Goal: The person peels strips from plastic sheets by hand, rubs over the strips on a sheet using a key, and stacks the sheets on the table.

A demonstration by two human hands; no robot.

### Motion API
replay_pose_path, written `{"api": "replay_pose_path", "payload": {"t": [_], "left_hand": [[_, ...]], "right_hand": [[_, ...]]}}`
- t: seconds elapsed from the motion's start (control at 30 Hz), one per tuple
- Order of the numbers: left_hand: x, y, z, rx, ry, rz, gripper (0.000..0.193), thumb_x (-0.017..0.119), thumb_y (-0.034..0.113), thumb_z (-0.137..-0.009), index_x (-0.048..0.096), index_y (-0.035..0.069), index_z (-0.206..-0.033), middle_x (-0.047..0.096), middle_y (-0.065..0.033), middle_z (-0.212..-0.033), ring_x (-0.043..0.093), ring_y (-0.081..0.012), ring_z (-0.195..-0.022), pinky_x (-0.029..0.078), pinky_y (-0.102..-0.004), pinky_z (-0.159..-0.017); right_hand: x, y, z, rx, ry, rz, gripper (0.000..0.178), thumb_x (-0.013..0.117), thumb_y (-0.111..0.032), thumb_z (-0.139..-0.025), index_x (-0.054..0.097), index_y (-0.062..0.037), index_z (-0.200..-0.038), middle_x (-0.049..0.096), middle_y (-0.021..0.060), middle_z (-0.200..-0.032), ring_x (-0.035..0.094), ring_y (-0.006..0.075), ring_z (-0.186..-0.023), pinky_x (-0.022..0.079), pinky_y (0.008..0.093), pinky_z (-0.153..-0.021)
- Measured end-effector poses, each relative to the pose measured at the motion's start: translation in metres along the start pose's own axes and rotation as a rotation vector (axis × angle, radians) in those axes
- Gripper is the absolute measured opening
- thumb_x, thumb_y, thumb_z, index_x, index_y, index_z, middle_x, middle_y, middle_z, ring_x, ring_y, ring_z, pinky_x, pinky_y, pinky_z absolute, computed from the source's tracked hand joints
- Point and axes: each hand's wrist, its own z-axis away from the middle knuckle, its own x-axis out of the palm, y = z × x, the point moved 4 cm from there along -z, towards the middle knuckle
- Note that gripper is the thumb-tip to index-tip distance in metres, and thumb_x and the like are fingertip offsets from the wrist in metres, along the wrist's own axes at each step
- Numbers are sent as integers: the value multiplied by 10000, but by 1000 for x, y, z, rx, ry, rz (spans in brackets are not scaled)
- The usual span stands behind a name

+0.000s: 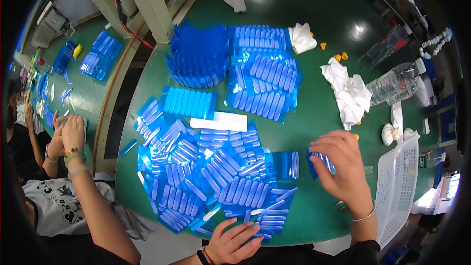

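Observation:
A loose heap of blue film sheets point(211, 172) carrying rows of pale, rounded strips covers the near middle of the green table. My left hand point(235, 243) rests at the heap's front edge, fingers stretched out and slightly apart, touching the nearest strips. To the right of the heap, the curled fingers of my right hand point(341, 167) grip a small blue film sheet point(321, 162), partly hidden behind them. Between the hands, another blue sheet point(284, 165) with strips at its right end lies by the heap. A white paper slip point(221, 121) lies beyond the heap.
Stacked blue sheets point(198, 56) and strip-filled sheets point(262, 86) stand farther back. Crumpled white tissues point(349, 95), a clear bottle point(395, 83) and a white basket point(400, 191) are on the right. A co-worker's hands point(68, 135) are at the left, beyond a metal post point(147, 5).

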Motion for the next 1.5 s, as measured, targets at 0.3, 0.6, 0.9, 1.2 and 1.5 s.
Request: {"api": "replay_pose_path", "payload": {"t": [0.3, 0.6, 0.9, 1.2, 1.5], "left_hand": [[-9, 4, -8, 10, 64, 32, 345, 695, 135, -783, 568, 82, -1100, 632, -118, -1109, 614, -279, -1013, 437, -494, -939], [-16, -6, -10, -29, 138, 12, 306, 675, 109, -784, 596, 58, -1075, 649, -117, -1055, 636, -267, -959, 454, -490, -918], [-15, -4, -11, 12, 140, 24, 271, 658, 108, -790, 621, 49, -1052, 658, -115, -1021, 640, -267, -951, 463, -505, -911], [-7, -3, 3, -39, 63, -42, 438, 728, 132, -755, 551, 154, -1155, 648, -24, -1101, 632, -180, -974, 422, -411, -973], [-8, 20, -22, 59, 74, -196, 515, 757, 225, -755, 503, 116, -1189, 490, -120, -1274, 474, -320, -1207, 407, -538, -989]], "right_hand": [[42, -23, -62, -344, -40, 110, 234, 652, -54, -724, 625, -55, -957, 616, 47, -991, 569, 231, -956, 422, 354, -821], [116, -46, -130, -739, 24, 204, 230, 601, -136, -736, 606, -57, -952, 589, 91, -1119, 544, 208, -966, 429, 331, -755], [87, -40, -122, -534, 57, -70, 133, 658, -73, -751, 623, -43, -876, 633, 80, -988, 587, 232, -969, 443, 348, -789], [56, -21, -46, 511, -283, -1338, 204, 637, -108, -914, 623, 0, -1088, 665, 3, -949, 592, 43, -855, 482, 225, -748], [12, -19, 69, 753, -127, -1541, 221, 642, -63, -901, 610, 10, -1107, 659, 19, -959, 588, 65, -843, 468, 225, -731]]}}
